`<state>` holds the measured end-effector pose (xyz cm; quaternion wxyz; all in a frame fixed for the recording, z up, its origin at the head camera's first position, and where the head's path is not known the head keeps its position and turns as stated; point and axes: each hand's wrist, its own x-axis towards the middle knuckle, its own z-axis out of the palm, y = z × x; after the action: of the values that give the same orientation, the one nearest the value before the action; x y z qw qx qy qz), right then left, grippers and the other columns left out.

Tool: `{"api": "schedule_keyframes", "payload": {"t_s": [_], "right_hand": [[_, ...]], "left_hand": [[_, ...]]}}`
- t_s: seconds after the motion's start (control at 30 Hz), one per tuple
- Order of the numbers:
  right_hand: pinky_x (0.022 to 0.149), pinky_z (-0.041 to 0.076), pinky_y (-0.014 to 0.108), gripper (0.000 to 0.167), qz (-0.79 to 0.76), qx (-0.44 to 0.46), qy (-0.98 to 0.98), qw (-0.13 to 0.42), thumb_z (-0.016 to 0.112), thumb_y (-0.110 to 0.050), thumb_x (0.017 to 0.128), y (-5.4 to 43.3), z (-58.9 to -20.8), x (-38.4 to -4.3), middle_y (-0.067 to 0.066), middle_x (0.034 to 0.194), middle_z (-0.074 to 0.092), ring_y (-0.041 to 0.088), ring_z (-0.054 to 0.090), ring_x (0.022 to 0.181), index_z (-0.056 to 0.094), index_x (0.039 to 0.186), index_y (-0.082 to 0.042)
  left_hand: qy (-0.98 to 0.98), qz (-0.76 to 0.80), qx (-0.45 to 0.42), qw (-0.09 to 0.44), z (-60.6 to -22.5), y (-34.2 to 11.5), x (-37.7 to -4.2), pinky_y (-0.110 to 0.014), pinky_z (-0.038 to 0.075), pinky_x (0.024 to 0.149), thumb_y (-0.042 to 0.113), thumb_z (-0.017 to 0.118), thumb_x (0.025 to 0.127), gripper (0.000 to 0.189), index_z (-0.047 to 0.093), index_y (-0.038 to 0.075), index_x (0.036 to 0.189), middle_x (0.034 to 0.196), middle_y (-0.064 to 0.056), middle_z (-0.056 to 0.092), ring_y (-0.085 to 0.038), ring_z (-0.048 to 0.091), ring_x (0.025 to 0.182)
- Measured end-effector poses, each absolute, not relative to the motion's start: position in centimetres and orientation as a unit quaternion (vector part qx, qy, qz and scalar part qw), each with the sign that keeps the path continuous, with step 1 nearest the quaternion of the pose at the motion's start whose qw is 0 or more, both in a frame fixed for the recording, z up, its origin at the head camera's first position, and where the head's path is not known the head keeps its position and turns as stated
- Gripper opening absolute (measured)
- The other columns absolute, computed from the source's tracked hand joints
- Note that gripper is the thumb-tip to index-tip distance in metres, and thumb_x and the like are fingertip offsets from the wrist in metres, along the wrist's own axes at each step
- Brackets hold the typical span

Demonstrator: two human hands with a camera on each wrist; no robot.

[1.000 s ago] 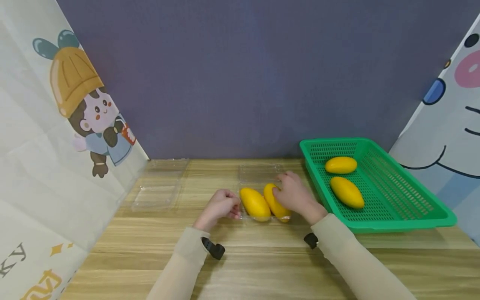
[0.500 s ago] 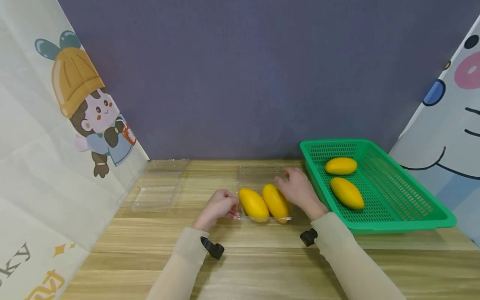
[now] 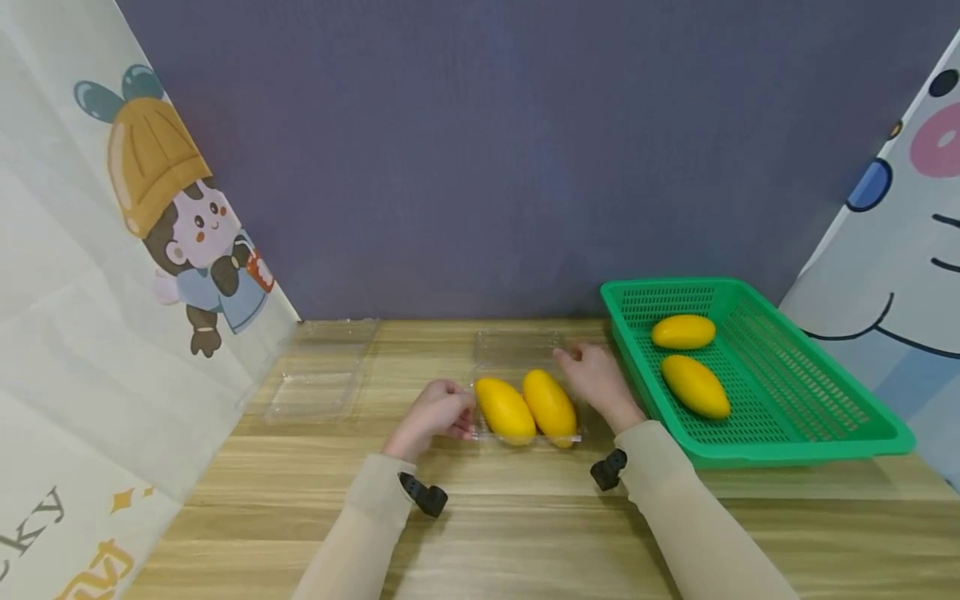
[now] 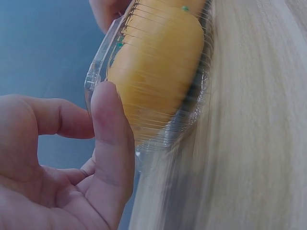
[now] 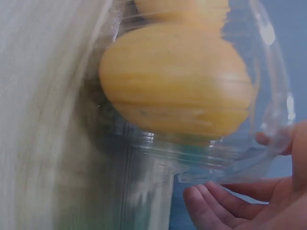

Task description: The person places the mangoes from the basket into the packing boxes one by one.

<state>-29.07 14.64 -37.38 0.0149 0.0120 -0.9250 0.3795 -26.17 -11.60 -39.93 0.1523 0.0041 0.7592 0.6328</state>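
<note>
Two yellow mangoes [image 3: 506,411] [image 3: 550,406] lie side by side in the base of a clear plastic clamshell box [image 3: 525,439], whose lid [image 3: 519,348] lies folded back toward the wall. At the box's left side, my left hand [image 3: 438,412] pinches the rim [image 4: 98,62] between thumb and finger, as the left wrist view shows. My right hand [image 3: 597,377] is at the right side near the hinge, beside the right mango. In the right wrist view its fingers [image 5: 230,206] are loosely extended around the box corner, one fingertip overlapping the clear rim.
A green perforated basket [image 3: 757,454] stands on the right with two more mangoes [image 3: 683,332] [image 3: 695,387] inside. Another clear clamshell box [image 3: 318,392], lid open, lies at the left on the wooden table [image 3: 480,533]. A dark wall [image 3: 450,167] rises behind.
My right hand has let go of the right mango and moved up and right of it, toward the hinge. The box and mangoes have shifted slightly left; my left hand keeps its grip.
</note>
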Motion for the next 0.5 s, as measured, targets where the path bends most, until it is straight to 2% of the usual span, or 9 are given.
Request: {"api": "schedule_keyframes", "payload": {"t_s": [0.1, 0.2, 0.27, 0.33, 0.43, 0.5], "right_hand": [[0.103, 0.047, 0.059, 0.061, 0.382, -0.001, -0.924, 0.009, 0.046, -0.039, 0.106, 14.9, -37.9, -29.3, 0.031, 0.139, 0.054, 0.046, 0.054, 0.125, 0.049, 0.143, 0.010], [0.083, 0.056, 0.048, 0.057, 0.404, -0.023, -0.914, 0.006, 0.047, -0.038, 0.106, 15.1, -38.4, -29.7, 0.025, 0.108, 0.066, 0.037, 0.065, 0.095, 0.055, 0.137, 0.009], [0.065, 0.054, 0.039, 0.050, 0.425, -0.041, -0.904, 0.007, 0.049, -0.036, 0.105, 15.2, -38.6, -29.9, 0.015, 0.082, 0.062, 0.028, 0.061, 0.071, 0.063, 0.127, 0.007], [0.054, 0.046, 0.032, 0.045, 0.444, -0.056, -0.894, 0.007, 0.051, -0.033, 0.104, 15.2, -38.7, -30.0, 0.006, 0.067, 0.051, 0.021, 0.052, 0.057, 0.066, 0.119, 0.006], [0.056, 0.045, 0.032, 0.041, 0.458, -0.067, -0.886, 0.007, 0.053, -0.030, 0.103, 15.1, -38.8, -30.1, 0.007, 0.070, 0.052, 0.022, 0.052, 0.061, 0.068, 0.118, 0.006], [0.065, 0.049, 0.036, 0.043, 0.463, -0.072, -0.883, 0.002, 0.053, -0.029, 0.103, 15.1, -38.9, -30.1, 0.013, 0.084, 0.058, 0.026, 0.056, 0.074, 0.066, 0.125, 0.006]], "left_hand": [[0.759, 0.633, 0.007, 0.153, -40.0, -11.6, -26.1, -0.032, 0.061, 0.056, 0.003, 0.056, 0.092, 0.007, 0.054, -0.003, 0.095, 0.073, -0.011, 0.058, -0.018, 0.060, 0.055], [0.759, 0.632, 0.007, 0.153, -39.9, -11.7, -26.1, -0.032, 0.061, 0.056, 0.003, 0.055, 0.091, 0.006, 0.053, -0.002, 0.094, 0.072, -0.011, 0.058, -0.018, 0.059, 0.054], [0.761, 0.631, 0.007, 0.152, -39.9, -11.7, -26.1, -0.031, 0.061, 0.055, 0.003, 0.055, 0.091, 0.006, 0.053, -0.002, 0.093, 0.072, -0.011, 0.058, -0.017, 0.059, 0.054], [0.761, 0.630, 0.008, 0.152, -39.9, -11.7, -26.1, -0.031, 0.060, 0.055, 0.003, 0.055, 0.091, 0.006, 0.053, -0.001, 0.093, 0.072, -0.011, 0.058, -0.017, 0.059, 0.054], [0.762, 0.630, 0.007, 0.153, -39.9, -11.7, -26.2, -0.031, 0.060, 0.055, 0.004, 0.055, 0.091, 0.006, 0.052, -0.001, 0.094, 0.072, -0.011, 0.058, -0.017, 0.059, 0.054], [0.762, 0.630, 0.006, 0.153, -39.9, -11.7, -26.1, -0.031, 0.060, 0.055, 0.004, 0.055, 0.091, 0.006, 0.052, -0.001, 0.093, 0.072, -0.010, 0.057, -0.017, 0.059, 0.054]]}}
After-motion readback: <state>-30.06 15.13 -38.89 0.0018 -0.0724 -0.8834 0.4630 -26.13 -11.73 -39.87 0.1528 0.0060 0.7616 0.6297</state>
